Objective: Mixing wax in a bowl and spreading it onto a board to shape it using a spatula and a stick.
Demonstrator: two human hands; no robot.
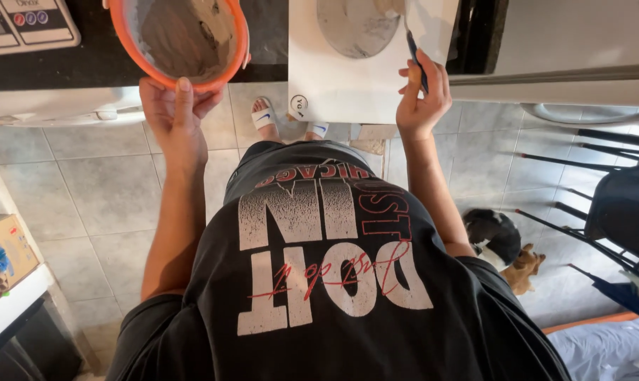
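Nearest, black printed shirt, then tiled floor with a small dog right of the shirt. Beyond, left hand closed on the near rim of the orange bowl at the counter edge; probably light, rigid, smeared inside, likely slippery. Right of the bowl, right hand pinching a dark slim tool against the white board.

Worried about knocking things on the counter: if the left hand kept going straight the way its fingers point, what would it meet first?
The left hand already grips the orange bowl at its near rim, so it would push the bowl first.
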